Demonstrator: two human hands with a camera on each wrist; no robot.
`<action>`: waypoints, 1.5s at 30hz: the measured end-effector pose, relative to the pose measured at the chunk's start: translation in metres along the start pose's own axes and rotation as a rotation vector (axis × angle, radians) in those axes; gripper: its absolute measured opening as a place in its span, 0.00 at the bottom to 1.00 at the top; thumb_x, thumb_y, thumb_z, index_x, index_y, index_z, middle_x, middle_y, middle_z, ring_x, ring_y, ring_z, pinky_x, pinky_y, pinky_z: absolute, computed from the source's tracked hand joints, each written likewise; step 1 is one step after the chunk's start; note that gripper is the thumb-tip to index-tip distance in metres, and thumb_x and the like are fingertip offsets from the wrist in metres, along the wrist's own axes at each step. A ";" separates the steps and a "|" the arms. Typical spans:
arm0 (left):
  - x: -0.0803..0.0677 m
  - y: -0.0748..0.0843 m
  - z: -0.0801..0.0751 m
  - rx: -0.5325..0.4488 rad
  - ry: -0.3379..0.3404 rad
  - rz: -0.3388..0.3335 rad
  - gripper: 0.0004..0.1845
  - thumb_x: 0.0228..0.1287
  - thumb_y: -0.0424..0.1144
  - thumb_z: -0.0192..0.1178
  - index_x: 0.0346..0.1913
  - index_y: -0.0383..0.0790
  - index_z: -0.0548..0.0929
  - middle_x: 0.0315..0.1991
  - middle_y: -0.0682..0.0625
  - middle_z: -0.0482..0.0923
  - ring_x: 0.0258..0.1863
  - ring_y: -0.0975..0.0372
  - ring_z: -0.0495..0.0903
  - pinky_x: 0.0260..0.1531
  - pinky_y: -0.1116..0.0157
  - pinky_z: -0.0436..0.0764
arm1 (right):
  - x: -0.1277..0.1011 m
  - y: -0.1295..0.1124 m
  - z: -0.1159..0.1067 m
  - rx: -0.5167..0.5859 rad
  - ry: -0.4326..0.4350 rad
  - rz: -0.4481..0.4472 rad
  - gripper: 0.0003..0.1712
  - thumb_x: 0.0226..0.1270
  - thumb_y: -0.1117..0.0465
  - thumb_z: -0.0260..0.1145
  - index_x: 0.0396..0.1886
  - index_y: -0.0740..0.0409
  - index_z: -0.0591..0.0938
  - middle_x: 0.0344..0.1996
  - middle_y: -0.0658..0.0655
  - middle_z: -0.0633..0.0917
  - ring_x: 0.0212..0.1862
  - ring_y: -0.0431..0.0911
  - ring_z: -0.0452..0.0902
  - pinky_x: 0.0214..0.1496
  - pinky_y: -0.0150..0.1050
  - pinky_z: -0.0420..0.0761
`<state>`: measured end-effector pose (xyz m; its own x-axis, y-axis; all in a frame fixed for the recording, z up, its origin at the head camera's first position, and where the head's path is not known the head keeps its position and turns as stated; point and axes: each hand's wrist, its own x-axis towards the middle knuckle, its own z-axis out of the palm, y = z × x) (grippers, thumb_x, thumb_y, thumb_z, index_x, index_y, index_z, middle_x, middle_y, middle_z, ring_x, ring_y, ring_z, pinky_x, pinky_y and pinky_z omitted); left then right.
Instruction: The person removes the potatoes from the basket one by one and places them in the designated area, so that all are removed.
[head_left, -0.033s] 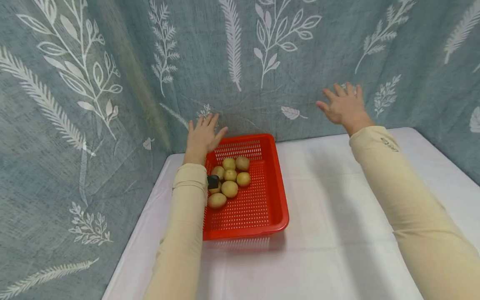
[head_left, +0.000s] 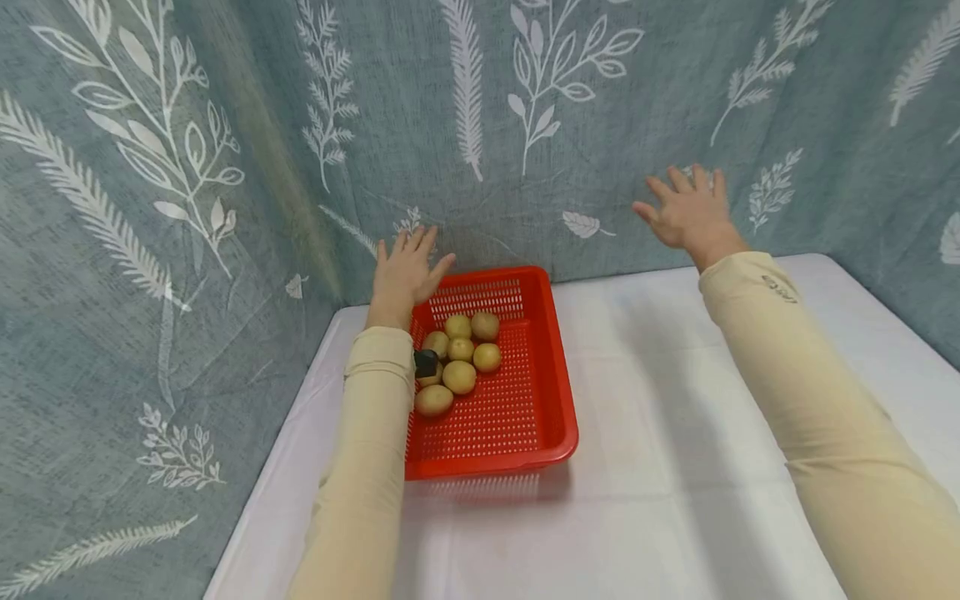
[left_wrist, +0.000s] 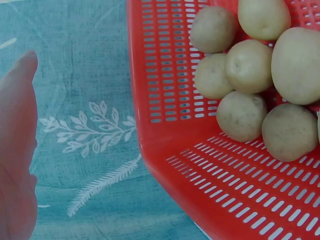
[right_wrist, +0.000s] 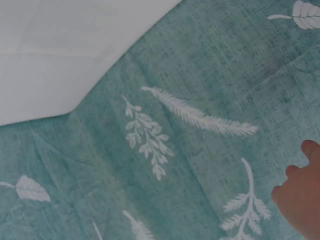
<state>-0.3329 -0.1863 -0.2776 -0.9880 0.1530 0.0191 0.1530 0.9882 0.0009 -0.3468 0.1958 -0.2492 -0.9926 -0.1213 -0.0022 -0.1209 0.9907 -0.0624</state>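
**Both hands spread above the potato basket**

The left hand (head_left: 405, 268) hovers flat-fingered at the far left corner of the red basket (head_left: 551, 367), holding nothing. To take a potato (head_left: 459, 377) cleanly, it should probably drop onto the near pile. The right hand (head_left: 686, 212) is raised, fingers splayed and empty, far right by the curtain (head_left: 525, 125).

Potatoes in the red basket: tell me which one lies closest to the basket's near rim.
The lowest potato in the head view, at the pile's near left end beside the left sleeve. The others all lie farther back in the red basket.
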 end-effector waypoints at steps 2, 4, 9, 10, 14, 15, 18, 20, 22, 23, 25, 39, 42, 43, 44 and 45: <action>0.000 -0.001 0.000 0.004 -0.004 -0.002 0.37 0.73 0.62 0.30 0.77 0.45 0.41 0.76 0.44 0.38 0.73 0.48 0.36 0.66 0.45 0.32 | 0.000 0.000 0.001 0.002 -0.004 -0.003 0.40 0.75 0.38 0.26 0.76 0.58 0.42 0.73 0.68 0.38 0.70 0.67 0.24 0.66 0.60 0.24; -0.001 -0.002 -0.001 0.009 -0.003 -0.002 0.37 0.73 0.62 0.30 0.77 0.45 0.41 0.76 0.44 0.38 0.73 0.48 0.36 0.66 0.45 0.33 | 0.001 0.001 0.001 0.006 -0.004 -0.006 0.40 0.75 0.38 0.27 0.76 0.58 0.42 0.73 0.68 0.38 0.70 0.67 0.24 0.66 0.61 0.25; -0.002 -0.007 -0.007 0.005 0.009 0.001 0.37 0.74 0.61 0.31 0.77 0.45 0.42 0.75 0.43 0.39 0.73 0.47 0.37 0.66 0.44 0.34 | 0.000 0.004 0.001 0.071 0.001 -0.005 0.41 0.75 0.38 0.26 0.76 0.59 0.41 0.73 0.69 0.38 0.70 0.68 0.23 0.65 0.61 0.24; -0.002 -0.009 -0.008 0.004 0.011 0.000 0.37 0.74 0.61 0.31 0.77 0.45 0.42 0.75 0.43 0.39 0.73 0.47 0.37 0.66 0.44 0.35 | 0.000 0.005 0.001 0.094 0.005 -0.003 0.41 0.75 0.38 0.26 0.76 0.59 0.40 0.73 0.69 0.38 0.70 0.68 0.23 0.65 0.61 0.24; -0.006 -0.019 -0.010 -0.019 0.009 -0.011 0.38 0.73 0.63 0.30 0.77 0.45 0.42 0.75 0.42 0.39 0.73 0.47 0.36 0.65 0.44 0.33 | -0.003 0.006 0.004 0.223 0.035 -0.017 0.41 0.75 0.38 0.26 0.76 0.60 0.39 0.72 0.70 0.39 0.70 0.68 0.27 0.66 0.63 0.29; -0.007 -0.023 -0.010 -0.028 0.008 -0.012 0.38 0.73 0.63 0.30 0.77 0.45 0.42 0.75 0.42 0.38 0.73 0.47 0.36 0.65 0.44 0.33 | -0.003 0.007 0.005 0.262 0.047 -0.025 0.41 0.75 0.39 0.27 0.76 0.60 0.39 0.72 0.70 0.40 0.70 0.68 0.28 0.66 0.64 0.31; -0.011 -0.032 -0.012 -0.070 0.010 -0.010 0.38 0.74 0.61 0.32 0.77 0.44 0.42 0.75 0.41 0.38 0.72 0.46 0.36 0.65 0.43 0.33 | -0.006 0.008 0.008 0.411 0.092 -0.071 0.39 0.77 0.42 0.29 0.75 0.64 0.39 0.72 0.71 0.42 0.71 0.66 0.33 0.68 0.61 0.36; -0.014 -0.038 -0.013 -0.100 0.010 -0.010 0.37 0.74 0.60 0.34 0.77 0.43 0.43 0.75 0.41 0.37 0.72 0.45 0.36 0.65 0.42 0.35 | -0.008 0.010 0.010 0.519 0.116 -0.096 0.39 0.77 0.44 0.30 0.75 0.66 0.39 0.72 0.71 0.42 0.72 0.65 0.34 0.69 0.58 0.38; -0.018 -0.044 -0.014 -0.130 0.013 -0.006 0.37 0.74 0.59 0.35 0.76 0.43 0.43 0.75 0.40 0.37 0.72 0.44 0.37 0.65 0.41 0.37 | -0.010 0.012 0.013 0.623 0.130 -0.113 0.39 0.78 0.45 0.30 0.74 0.67 0.38 0.72 0.70 0.41 0.72 0.63 0.34 0.70 0.56 0.38; -0.019 -0.047 -0.015 -0.143 0.017 -0.001 0.37 0.74 0.59 0.35 0.76 0.42 0.44 0.75 0.39 0.38 0.72 0.43 0.38 0.64 0.40 0.39 | -0.011 0.013 0.014 0.679 0.126 -0.109 0.39 0.77 0.44 0.30 0.75 0.65 0.36 0.73 0.69 0.40 0.72 0.62 0.33 0.70 0.56 0.38; -0.023 -0.053 -0.015 -0.161 0.017 0.016 0.37 0.74 0.59 0.36 0.76 0.41 0.44 0.75 0.38 0.38 0.71 0.42 0.40 0.64 0.40 0.42 | -0.012 0.015 0.018 0.770 0.121 -0.102 0.39 0.77 0.44 0.29 0.75 0.63 0.35 0.73 0.68 0.39 0.72 0.62 0.34 0.70 0.57 0.40; -0.057 -0.094 0.010 -0.468 -0.125 0.051 0.38 0.74 0.56 0.42 0.76 0.41 0.44 0.73 0.33 0.44 0.68 0.39 0.51 0.61 0.40 0.55 | -0.022 0.034 0.037 1.406 -0.170 0.049 0.45 0.66 0.31 0.30 0.74 0.42 0.27 0.75 0.57 0.34 0.72 0.61 0.39 0.67 0.55 0.56; -0.066 -0.099 0.019 -0.558 -0.160 0.037 0.36 0.75 0.54 0.42 0.76 0.41 0.45 0.72 0.32 0.47 0.67 0.38 0.54 0.59 0.40 0.59 | -0.024 0.035 0.041 1.523 -0.200 0.069 0.46 0.65 0.30 0.32 0.75 0.40 0.29 0.75 0.55 0.35 0.73 0.59 0.39 0.67 0.54 0.57; -0.068 -0.100 0.023 -0.585 -0.170 0.034 0.36 0.75 0.53 0.42 0.76 0.41 0.45 0.71 0.32 0.48 0.67 0.38 0.55 0.59 0.40 0.60 | -0.025 0.035 0.043 1.558 -0.207 0.076 0.46 0.64 0.29 0.33 0.75 0.39 0.30 0.75 0.55 0.36 0.73 0.58 0.39 0.67 0.53 0.58; -0.071 -0.102 0.027 -0.617 -0.181 0.035 0.35 0.75 0.52 0.42 0.76 0.40 0.46 0.71 0.31 0.49 0.67 0.38 0.54 0.59 0.40 0.60 | -0.025 0.034 0.045 1.594 -0.215 0.080 0.46 0.64 0.29 0.34 0.76 0.39 0.31 0.75 0.54 0.36 0.73 0.58 0.39 0.67 0.52 0.58; -0.074 -0.104 0.030 -0.652 -0.194 0.036 0.35 0.75 0.52 0.43 0.76 0.39 0.46 0.71 0.31 0.50 0.66 0.38 0.55 0.59 0.40 0.60 | -0.026 0.034 0.046 1.631 -0.225 0.085 0.47 0.64 0.29 0.35 0.76 0.38 0.32 0.75 0.54 0.37 0.73 0.58 0.38 0.67 0.52 0.58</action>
<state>-0.2759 -0.2999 -0.3096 -0.9583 0.2439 -0.1491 0.1059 0.7873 0.6075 -0.3242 0.2298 -0.2971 -0.9567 -0.2234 -0.1867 0.2117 -0.0939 -0.9728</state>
